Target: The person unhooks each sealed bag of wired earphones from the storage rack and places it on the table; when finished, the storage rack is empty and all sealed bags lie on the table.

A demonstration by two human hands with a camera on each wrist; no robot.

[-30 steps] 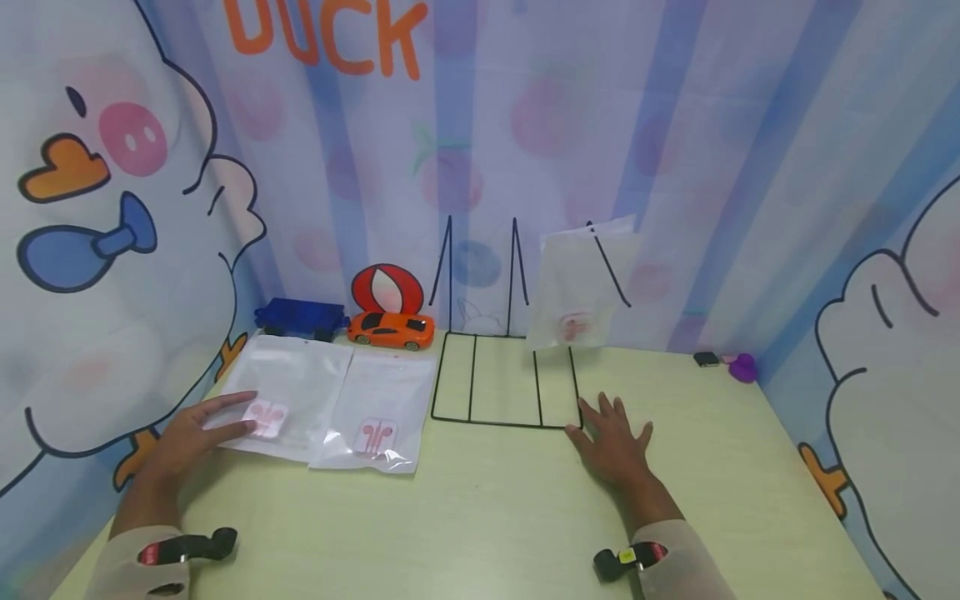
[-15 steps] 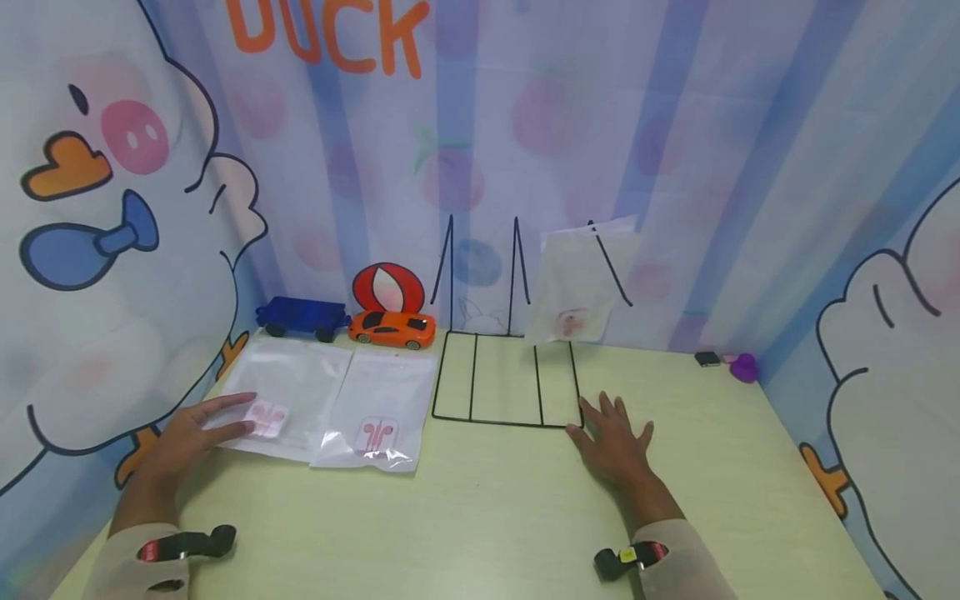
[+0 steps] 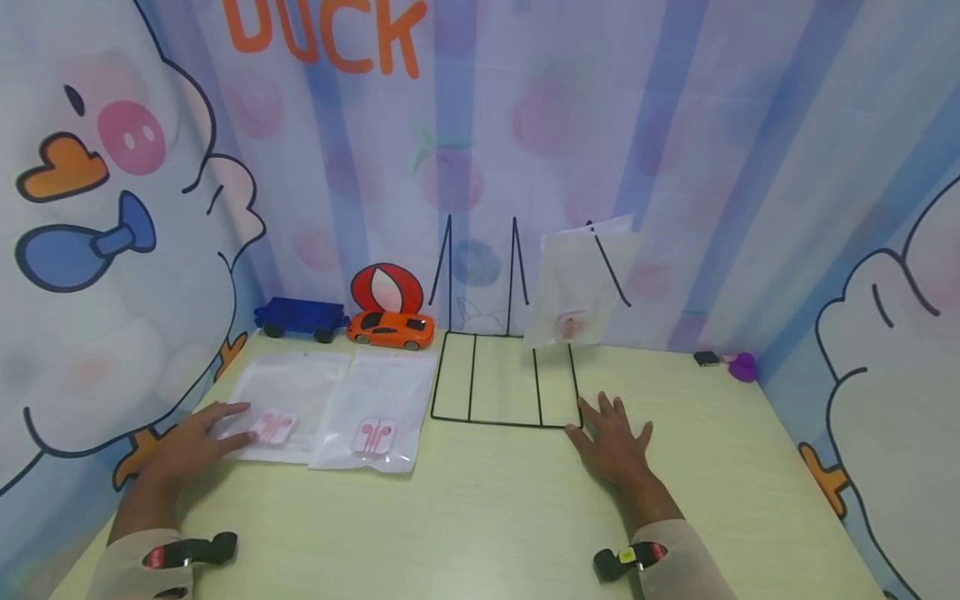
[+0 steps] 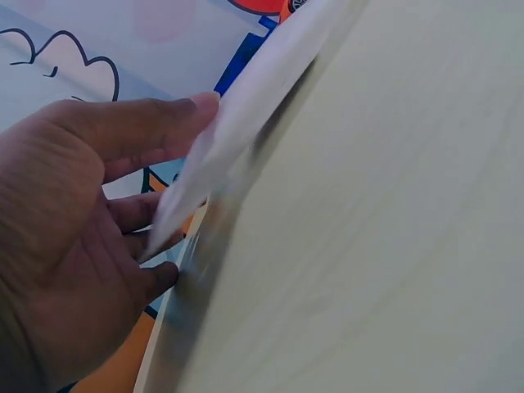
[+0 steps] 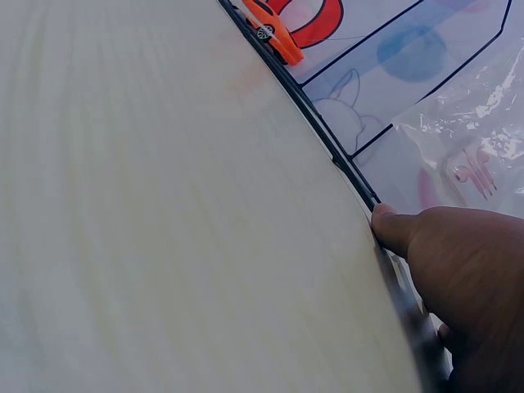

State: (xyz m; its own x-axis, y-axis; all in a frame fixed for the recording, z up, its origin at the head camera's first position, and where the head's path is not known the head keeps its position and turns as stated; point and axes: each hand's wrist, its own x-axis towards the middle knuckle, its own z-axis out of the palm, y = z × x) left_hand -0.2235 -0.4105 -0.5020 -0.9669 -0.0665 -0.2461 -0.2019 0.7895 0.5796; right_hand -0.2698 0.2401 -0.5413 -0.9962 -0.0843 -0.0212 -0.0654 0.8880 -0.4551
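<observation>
Left hand [image 3: 193, 442]: pinched the 9 o'clock edge of the left bag [image 3: 296, 387], thumb to one face and fingers behind the other, probably because a flat, slippery sleeve lifts most easily by its rim.
Left bag: lay at 8 o'clock on the table [image 3: 465, 533]; its pink earphones [image 3: 273, 427] sat towards 6 o'clock, likely weighting that end.
Second bag [image 3: 382, 383]: lay flat at the left bag's 3 o'clock, seemingly set alongside to share the same reach.
Right hand [image 3: 617, 447]: gripped nothing visible; its spread fingers touched the 5 o'clock corner of the wire rack [image 3: 504, 423], presumably steadying a light frame.
Hanging bag [image 3: 573, 279]: hung at the rack's 1 o'clock, contents low, so apparently suspended by its upper end.
Left wrist view: showed the gap beneath the raised edge and the fingers tucked behind, which the head view hid.
Right wrist view: showed the thumb against the rail, but little of the other fingers.
Head view: alone showed that hand's spread, and a purple object [image 3: 742, 367] at the rack's 3 o'clock.
</observation>
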